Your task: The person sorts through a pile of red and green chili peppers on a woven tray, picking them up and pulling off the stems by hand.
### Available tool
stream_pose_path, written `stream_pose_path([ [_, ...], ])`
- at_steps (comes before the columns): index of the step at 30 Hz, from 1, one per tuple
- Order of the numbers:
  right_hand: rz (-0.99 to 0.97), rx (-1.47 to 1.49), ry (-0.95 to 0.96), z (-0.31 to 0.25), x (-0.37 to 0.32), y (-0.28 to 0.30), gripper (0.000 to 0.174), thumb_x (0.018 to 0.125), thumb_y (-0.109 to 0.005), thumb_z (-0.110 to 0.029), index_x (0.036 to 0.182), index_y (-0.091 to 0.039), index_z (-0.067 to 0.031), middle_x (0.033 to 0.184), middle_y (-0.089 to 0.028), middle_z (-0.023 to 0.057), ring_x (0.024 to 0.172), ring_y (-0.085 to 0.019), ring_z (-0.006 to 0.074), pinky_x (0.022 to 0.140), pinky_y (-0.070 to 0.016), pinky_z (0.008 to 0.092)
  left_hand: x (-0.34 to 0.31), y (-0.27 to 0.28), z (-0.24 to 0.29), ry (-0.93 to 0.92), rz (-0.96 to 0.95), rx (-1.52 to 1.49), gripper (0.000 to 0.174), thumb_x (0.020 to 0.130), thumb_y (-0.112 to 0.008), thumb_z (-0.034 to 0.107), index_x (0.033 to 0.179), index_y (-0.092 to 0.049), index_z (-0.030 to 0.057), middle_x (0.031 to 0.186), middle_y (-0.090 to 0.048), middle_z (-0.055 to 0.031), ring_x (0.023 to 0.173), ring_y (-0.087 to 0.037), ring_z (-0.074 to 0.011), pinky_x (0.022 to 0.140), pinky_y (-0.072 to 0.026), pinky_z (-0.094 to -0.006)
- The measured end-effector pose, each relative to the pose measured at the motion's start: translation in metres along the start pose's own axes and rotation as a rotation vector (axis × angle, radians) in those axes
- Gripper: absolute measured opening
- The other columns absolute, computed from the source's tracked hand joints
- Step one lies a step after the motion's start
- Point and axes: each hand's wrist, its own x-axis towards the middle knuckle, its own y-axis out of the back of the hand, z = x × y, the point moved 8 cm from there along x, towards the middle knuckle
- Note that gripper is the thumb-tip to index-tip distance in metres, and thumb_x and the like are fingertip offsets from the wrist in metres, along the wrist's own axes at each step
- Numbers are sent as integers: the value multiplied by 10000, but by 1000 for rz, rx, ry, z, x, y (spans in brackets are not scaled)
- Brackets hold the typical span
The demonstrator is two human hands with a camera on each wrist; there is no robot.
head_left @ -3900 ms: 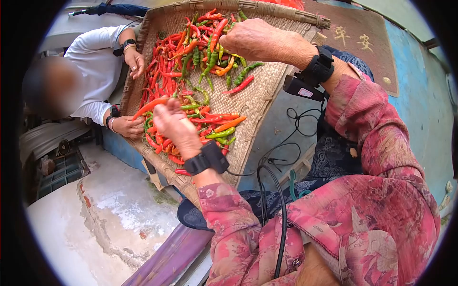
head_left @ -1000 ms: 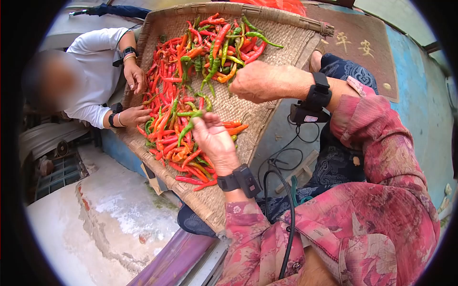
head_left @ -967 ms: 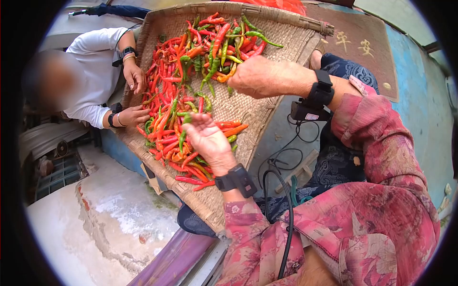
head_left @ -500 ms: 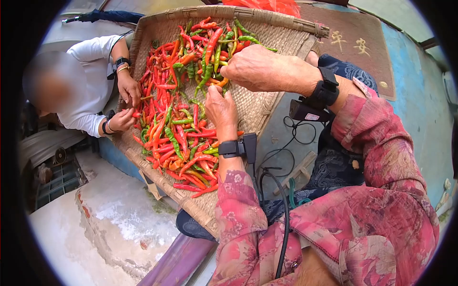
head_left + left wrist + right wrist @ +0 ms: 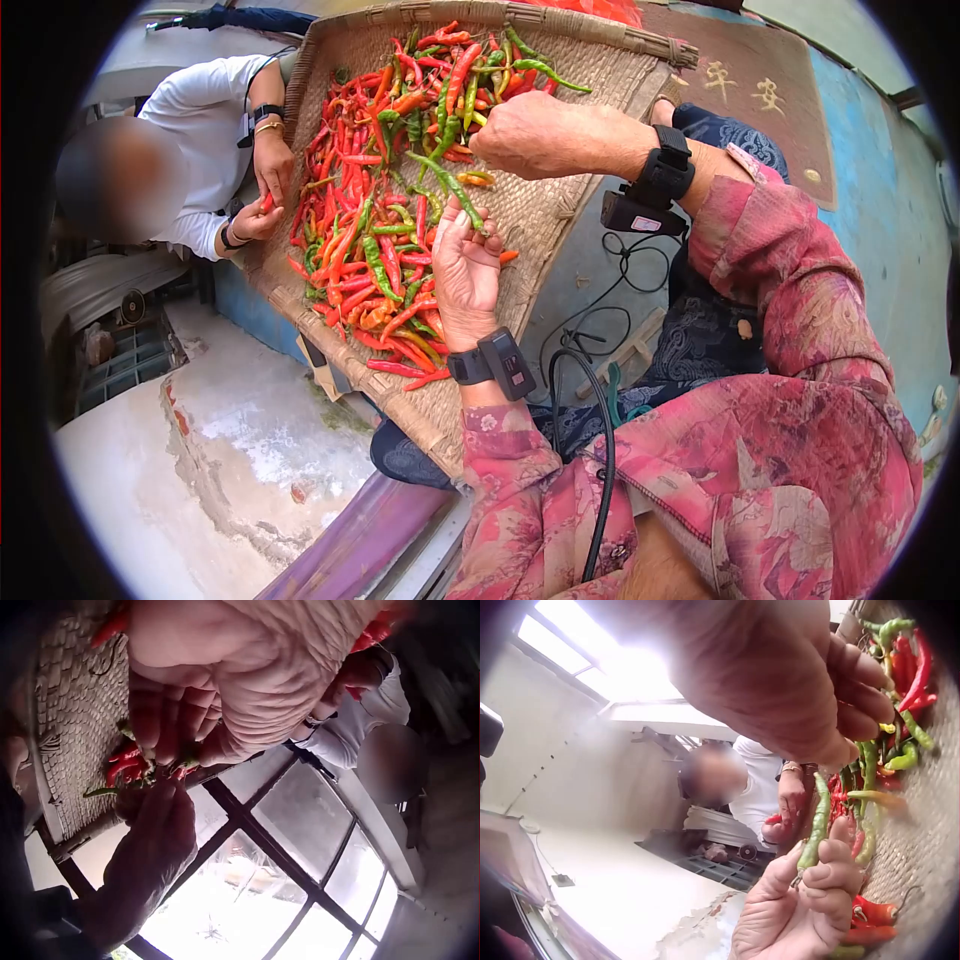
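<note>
A green chili pepper [image 5: 455, 188] is pinched by the stem end between the thumb and fingers of my left hand [image 5: 468, 275], its tip slanting up and left. In the right wrist view this chili [image 5: 817, 825] points upward out of my left hand [image 5: 799, 904], palm facing up. My right hand [image 5: 560, 137] hovers just above and to the right with curled fingers, nothing visible in them. Below both hands, red, green and orange chilies [image 5: 350, 210] are heaped on a woven tray [image 5: 540, 210]. The left wrist view has my right hand [image 5: 154, 840] close to my left fingers [image 5: 161, 727].
Across the tray sits a person in a white top [image 5: 210, 120], whose hands hold a red chili [image 5: 267, 203] at the tray's left edge. A black cable [image 5: 600, 400] runs beside my lap. A brown mat [image 5: 740, 100] lies beyond the tray on the right.
My left hand has moved up and right from the lower heap, and a different green chili now stands in its fingers. My right hand has shifted slightly upward. The other person's hands have come together.
</note>
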Motion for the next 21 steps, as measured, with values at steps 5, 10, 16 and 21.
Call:
stream_pose_path([
  [5,2,355,95,-17,7,-11,394,896,-509,-350,750,-563,12,631,-564,183,646,-587,363,563,-450,431,-5,5,10,-184,-3,-41,287,867,-595,119,1140,-507,128,976,-576,11,812,-536,-97,666,-427,-251],
  [10,-89,389,142,-34,5,-28,300,853,-558,-286,796,-592,6,667,-580,190,665,-584,367,574,-453,430,-8,2,-1,-211,81,-110,210,859,-617,135,1054,-540,152,985,-605,27,816,-537,-85,649,-418,-242],
  [16,85,386,99,-14,-1,4,159,836,-565,-186,834,-542,-29,644,-555,173,666,-581,363,573,-456,433,-3,28,51,-494,34,-258,219,886,-577,186,1073,-539,80,965,-624,-24,785,-576,-128,694,-493,-256],
  [21,329,274,23,16,-3,30,146,849,-558,-191,845,-580,-46,629,-547,163,648,-576,342,578,-449,421,12,46,66,-413,69,-498,556,911,-473,438,1154,-476,-63,1053,-594,-120,843,-574,-185,757,-491,-293],
])
